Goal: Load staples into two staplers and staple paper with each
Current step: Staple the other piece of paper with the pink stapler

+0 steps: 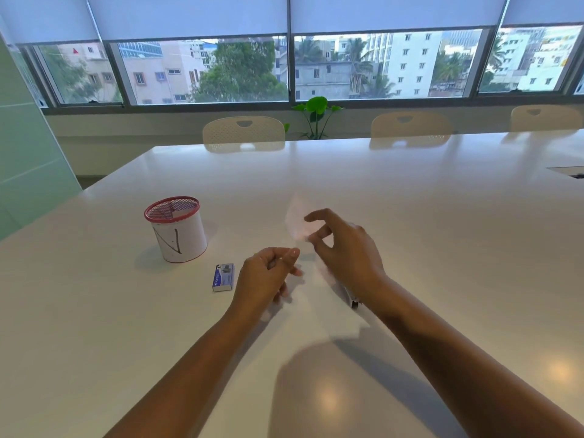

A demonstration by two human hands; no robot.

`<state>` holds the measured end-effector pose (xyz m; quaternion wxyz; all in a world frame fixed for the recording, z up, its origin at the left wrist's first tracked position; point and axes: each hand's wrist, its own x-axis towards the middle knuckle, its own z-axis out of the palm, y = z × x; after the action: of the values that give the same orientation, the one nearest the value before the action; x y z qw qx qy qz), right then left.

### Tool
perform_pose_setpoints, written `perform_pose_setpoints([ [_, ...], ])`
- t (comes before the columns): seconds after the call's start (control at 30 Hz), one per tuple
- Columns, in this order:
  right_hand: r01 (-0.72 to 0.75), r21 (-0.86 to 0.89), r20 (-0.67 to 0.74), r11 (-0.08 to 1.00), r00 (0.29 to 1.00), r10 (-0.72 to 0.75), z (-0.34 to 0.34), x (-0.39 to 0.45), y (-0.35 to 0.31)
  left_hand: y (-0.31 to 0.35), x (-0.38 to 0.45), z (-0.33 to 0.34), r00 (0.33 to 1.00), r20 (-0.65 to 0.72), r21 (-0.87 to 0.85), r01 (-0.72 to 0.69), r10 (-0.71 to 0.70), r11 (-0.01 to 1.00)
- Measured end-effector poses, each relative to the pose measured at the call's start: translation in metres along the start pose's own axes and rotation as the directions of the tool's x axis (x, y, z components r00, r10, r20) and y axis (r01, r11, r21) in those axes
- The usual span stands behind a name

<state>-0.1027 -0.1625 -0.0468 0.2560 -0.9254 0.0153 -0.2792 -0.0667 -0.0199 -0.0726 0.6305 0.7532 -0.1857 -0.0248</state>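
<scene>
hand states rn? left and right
Left hand: fingers curled round something small, too blurred to identify.
Right hand: pinching a blurred white paper.

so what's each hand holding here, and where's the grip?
Right hand: blurred white paper, pinched at its near edge. Left hand: fingers curled round something small; cannot tell what.
</scene>
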Motion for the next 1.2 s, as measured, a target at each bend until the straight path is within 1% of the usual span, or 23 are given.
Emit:
perform_pose_setpoints([
  [0.07,0.058,0.002,0.038,0.998,0.998,-0.058,0.006,-0.011,-0.012,-0.001,-0.001,-0.003,0.997,0.048,-0.176,0.065,-0.057,0.982],
  [0.13,0.101,-0.017,0.038,0.995,0.994,-0.101,0.012,-0.017,-0.020,-0.003,-0.002,-0.005,0.996,0.040,-0.207,0.085,-0.078,0.975],
  [0.2,0.110,0.002,-0.003,0.994,0.994,-0.110,0.015,-0.018,-0.020,-0.004,-0.002,-0.005,0.992,-0.021,-0.180,0.119,-0.125,0.976],
  [0.27,0.117,0.009,-0.071,0.993,0.991,-0.116,0.015,-0.015,-0.016,-0.003,0.000,-0.005,0.976,-0.117,-0.112,0.169,-0.182,0.979],
  [0.33,0.111,0.013,-0.142,0.994,0.984,-0.108,0.014,-0.011,-0.008,0.000,0.002,-0.005,0.965,-0.170,-0.075,0.191,-0.201,0.979],
  [0.4,0.075,0.062,-0.203,0.995,0.977,-0.061,0.014,-0.007,0.000,0.000,0.002,-0.005,0.967,-0.160,-0.073,0.191,-0.200,0.979],
  [0.43,0.045,0.114,-0.224,0.992,0.974,-0.019,0.014,-0.005,0.003,0.002,0.001,-0.006,0.968,-0.152,-0.051,0.195,-0.201,0.979],
  [0.53,-0.041,0.287,-0.221,0.957,0.969,0.108,0.020,-0.003,0.009,0.005,0.000,-0.004,0.972,-0.145,0.063,0.194,-0.183,0.979],
  [0.63,-0.037,0.399,-0.207,0.916,0.970,0.130,0.029,-0.003,0.012,0.007,0.001,-0.004,0.977,-0.149,0.145,0.176,-0.154,0.974],
  [0.73,0.023,0.469,-0.258,0.883,0.960,0.112,0.032,-0.003,0.013,0.006,0.002,-0.007,0.981,-0.137,0.092,0.153,-0.140,0.984],
  [0.83,0.092,0.430,-0.319,0.898,0.946,0.056,0.032,-0.003,0.012,0.005,0.002,-0.009,0.982,-0.158,0.057,0.116,-0.106,0.992],
  [0.97,0.184,0.275,-0.347,0.944,0.934,-0.081,0.034,-0.010,0.005,0.005,0.002,-0.009,0.986,-0.154,0.029,0.067,-0.062,0.997],
  [1.03,0.217,0.190,-0.310,0.958,0.939,-0.151,0.035,-0.012,0.002,0.004,0.003,-0.009,0.991,-0.119,0.004,0.055,-0.054,0.998],
  [1.1,0.249,0.132,-0.249,0.959,0.945,-0.211,0.035,-0.014,0.002,0.004,0.004,-0.011,0.998,-0.052,-0.059,0.041,-0.044,0.997],
  [1.17,0.254,0.142,-0.160,0.957,0.960,-0.231,0.034,-0.016,0.002,0.003,0.004,-0.011,0.999,-0.013,-0.117,0.032,-0.034,0.993],
  [1.2,0.239,0.161,-0.107,0.957,0.969,-0.224,0.032,-0.016,0.001,0.002,0.005,-0.012,0.999,-0.022,-0.124,0.027,-0.030,0.992],
])
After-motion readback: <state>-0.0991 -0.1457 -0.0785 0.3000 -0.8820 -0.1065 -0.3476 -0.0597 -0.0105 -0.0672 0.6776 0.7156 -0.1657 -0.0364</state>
